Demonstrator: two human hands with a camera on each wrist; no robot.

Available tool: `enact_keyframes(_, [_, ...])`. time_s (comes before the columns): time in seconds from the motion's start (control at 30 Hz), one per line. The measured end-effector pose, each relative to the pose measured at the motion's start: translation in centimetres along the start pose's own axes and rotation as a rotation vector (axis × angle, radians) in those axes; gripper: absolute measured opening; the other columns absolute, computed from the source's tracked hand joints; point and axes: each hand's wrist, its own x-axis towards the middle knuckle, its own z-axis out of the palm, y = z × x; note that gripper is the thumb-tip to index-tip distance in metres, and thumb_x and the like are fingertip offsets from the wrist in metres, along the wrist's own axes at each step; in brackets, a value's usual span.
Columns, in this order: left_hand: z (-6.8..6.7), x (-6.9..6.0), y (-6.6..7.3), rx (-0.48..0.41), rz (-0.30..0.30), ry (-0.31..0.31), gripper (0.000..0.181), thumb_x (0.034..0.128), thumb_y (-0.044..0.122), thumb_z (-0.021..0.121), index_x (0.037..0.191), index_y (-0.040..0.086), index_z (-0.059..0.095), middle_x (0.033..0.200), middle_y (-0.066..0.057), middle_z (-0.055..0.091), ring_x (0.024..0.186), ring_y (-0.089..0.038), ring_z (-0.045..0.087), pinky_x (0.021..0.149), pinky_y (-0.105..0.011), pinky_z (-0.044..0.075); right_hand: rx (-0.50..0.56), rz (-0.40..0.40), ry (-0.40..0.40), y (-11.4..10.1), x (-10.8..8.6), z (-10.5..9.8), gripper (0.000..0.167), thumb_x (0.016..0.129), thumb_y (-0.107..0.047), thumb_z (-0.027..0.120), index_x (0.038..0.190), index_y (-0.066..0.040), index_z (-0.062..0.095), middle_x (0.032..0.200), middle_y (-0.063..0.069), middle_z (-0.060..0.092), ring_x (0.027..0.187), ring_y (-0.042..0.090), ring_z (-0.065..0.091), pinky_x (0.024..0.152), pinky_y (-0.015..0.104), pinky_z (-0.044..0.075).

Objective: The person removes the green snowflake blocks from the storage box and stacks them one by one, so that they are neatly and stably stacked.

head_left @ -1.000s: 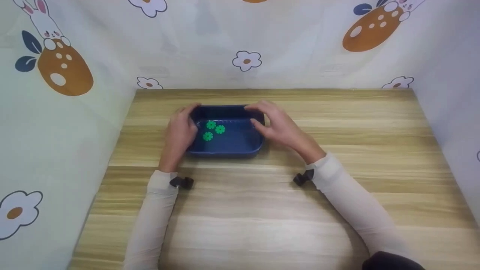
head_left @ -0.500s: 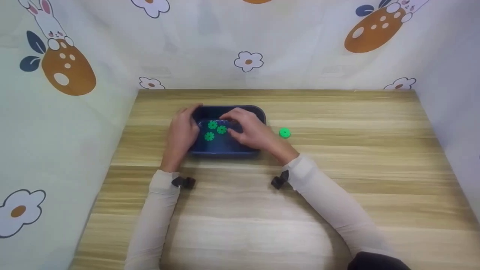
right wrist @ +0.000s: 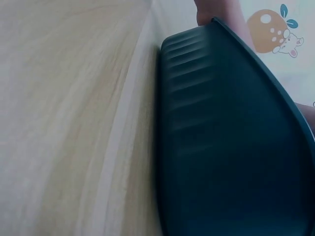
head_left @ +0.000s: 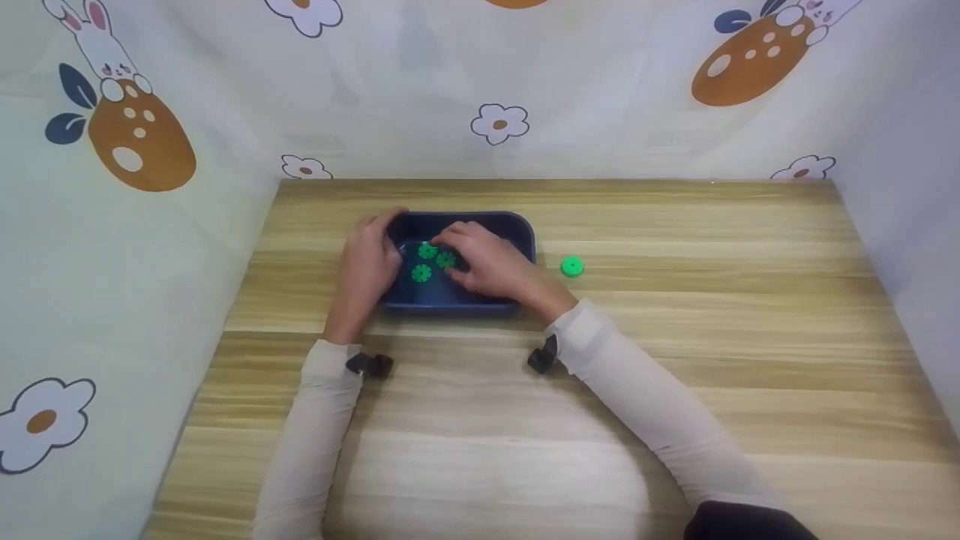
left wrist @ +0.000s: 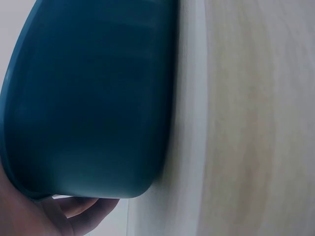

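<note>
The blue bin (head_left: 450,307) is set upright on the table (head_left: 750,315), near its far edge. Its left end is gripped by the left hand (head_left: 365,259): the thumb is laid inside the wall, and fingers are seen behind the bin in the left wrist view. The right hand (head_left: 487,262) is held over the inside of the bin, with thumb and forefinger parted in a narrow gap. Within that gap a green disc (head_left: 445,259) is seen; whether it is touched cannot be told. Just beside it, two more discs are laid on the bin floor, the far disc (head_left: 427,250) and the near disc (head_left: 421,273). Outside the bin, to its right, a thicker green piece (head_left: 572,266) is placed on the table. Both arms are covered by pale sleeves (head_left: 296,450), and a black mount (head_left: 370,365) is worn at each wrist. Behind the table a pale cloth (head_left: 600,112) is hung, printed with flowers, orange shapes and rabbits. In the right wrist view, the right hand's fingers are hidden by the bin.
</note>
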Motion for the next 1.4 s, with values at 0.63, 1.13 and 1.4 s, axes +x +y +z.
enact_keyframes(0.63, [0.07,-0.07,0.37,-0.014,-0.019,-0.015,0.058,0.0955,-0.003,0.052,0.146,0.019,0.068,0.138,-0.021,0.070,0.112,-0.038,0.066,0.093,-0.058,0.057,-0.102,0.002,-0.106,0.29,-0.50,0.32,0.036,0.099,-0.014,0.074,0.135,-0.014,0.077,0.137,0.006,0.073,0.131,0.030,0.065,0.111,0.047,0.054])
enact_keyframes(1.13, [-0.04,-0.18,-0.04,-0.011,-0.031,-0.014,0.053,0.1003,-0.001,0.049,0.146,0.020,0.068,0.140,-0.021,0.070,0.122,-0.040,0.067,0.103,-0.059,0.056,-0.133,0.022,-0.057,-0.05,-0.21,0.72,0.029,0.097,-0.017,0.077,0.126,-0.017,0.078,0.120,0.006,0.075,0.114,0.029,0.070,0.091,0.050,0.062])
enact_keyframes(1.4, [0.09,-0.19,-0.14,-0.007,0.004,0.008,0.052,0.0999,-0.001,0.047,0.144,0.015,0.069,0.138,-0.022,0.071,0.130,-0.042,0.066,0.110,-0.059,0.053,-0.147,0.024,-0.071,0.12,-0.36,0.72,0.032,0.094,-0.024,0.079,0.123,-0.011,0.079,0.115,0.012,0.072,0.105,0.033,0.068,0.083,0.051,0.062])
